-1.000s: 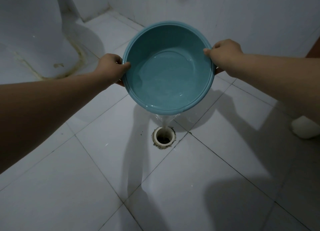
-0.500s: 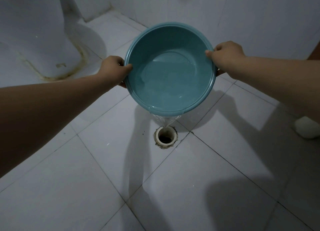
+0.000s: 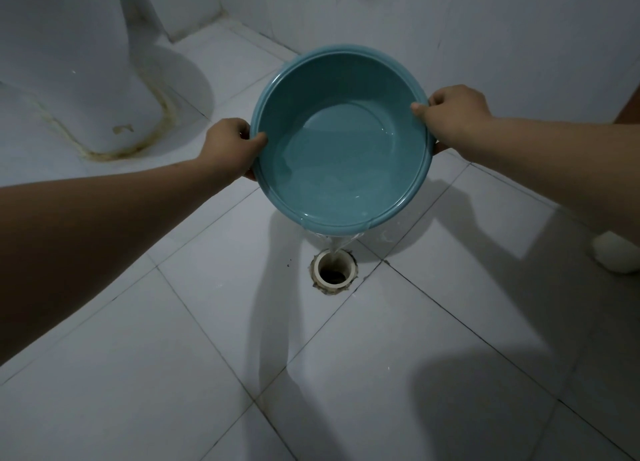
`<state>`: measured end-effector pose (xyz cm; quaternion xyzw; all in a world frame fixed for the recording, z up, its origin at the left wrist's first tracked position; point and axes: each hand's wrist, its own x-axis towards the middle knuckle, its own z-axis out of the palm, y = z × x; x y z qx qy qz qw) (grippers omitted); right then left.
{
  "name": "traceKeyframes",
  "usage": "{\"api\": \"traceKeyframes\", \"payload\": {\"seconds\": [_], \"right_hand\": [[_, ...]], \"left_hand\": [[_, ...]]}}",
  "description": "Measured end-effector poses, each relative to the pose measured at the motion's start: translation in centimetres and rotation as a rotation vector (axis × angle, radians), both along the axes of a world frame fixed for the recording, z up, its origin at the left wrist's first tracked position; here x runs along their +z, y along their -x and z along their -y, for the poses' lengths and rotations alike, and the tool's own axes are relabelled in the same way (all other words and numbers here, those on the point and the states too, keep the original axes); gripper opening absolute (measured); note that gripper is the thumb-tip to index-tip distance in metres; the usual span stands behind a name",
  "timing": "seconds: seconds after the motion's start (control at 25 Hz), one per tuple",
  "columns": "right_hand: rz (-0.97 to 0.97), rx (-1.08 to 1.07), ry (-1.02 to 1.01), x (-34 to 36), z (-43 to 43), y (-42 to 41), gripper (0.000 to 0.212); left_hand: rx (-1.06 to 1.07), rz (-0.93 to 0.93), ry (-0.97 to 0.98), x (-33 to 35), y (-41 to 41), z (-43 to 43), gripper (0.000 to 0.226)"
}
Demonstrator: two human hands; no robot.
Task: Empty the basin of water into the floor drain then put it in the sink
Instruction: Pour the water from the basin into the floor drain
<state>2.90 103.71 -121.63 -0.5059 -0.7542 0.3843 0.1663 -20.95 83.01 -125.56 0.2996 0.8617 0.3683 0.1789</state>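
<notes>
A round teal basin [image 3: 341,90] hangs tilted toward me above the white tiled floor. My left hand [image 3: 230,147] grips its left rim and my right hand [image 3: 453,114] grips its right rim. Water lies in the basin's lower near part and runs over the near edge in a thin stream [image 3: 334,244]. The stream falls into the open round floor drain [image 3: 333,269] just below the basin's near edge. The sink is not in view.
A white toilet base [image 3: 79,79] with stained sealant stands at the left. White tiled walls close the back. A white object [image 3: 616,256] sits on the floor at the right edge. Shadows of my arms fall across the floor tiles.
The basin and both hands sit slightly lower in view, and the water level in the basin has dropped a little while the stream keeps running into the drain.
</notes>
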Motion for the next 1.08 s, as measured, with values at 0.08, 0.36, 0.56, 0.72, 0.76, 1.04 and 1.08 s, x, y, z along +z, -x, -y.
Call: {"api": "traceKeyframes", "payload": {"seconds": [0.08,0.36,0.56,0.72,0.76,1.04,1.08], "right_hand": [[0.009,0.008,0.004,-0.3,0.2,-0.1,0.031],[0.026,0.015,0.018,-0.8,0.5,-0.3,0.031],[0.029,0.015,0.028,-1.3,0.7,-0.6,0.026],[0.039,0.023,0.021,-1.8,0.9,-0.8,0.024],[0.04,0.025,0.02,-1.9,0.9,-0.8,0.024],[0.077,0.046,0.024,-2.9,1.3,-1.0,0.027],[0.082,0.049,0.023,-3.0,1.3,-0.9,0.027]], "left_hand": [[0.003,0.009,0.003,-0.3,-0.2,0.2,0.026],[-0.004,0.002,0.021,-1.0,-0.6,0.5,0.019],[-0.011,0.0,0.034,-1.4,-0.7,0.6,0.018],[-0.007,0.007,0.046,-2.0,-0.9,0.8,0.02],[-0.01,0.005,0.049,-2.1,-0.8,0.8,0.02],[-0.032,0.007,0.073,-3.0,-0.9,1.4,0.019],[-0.034,0.007,0.078,-3.1,-0.9,1.5,0.02]]}}
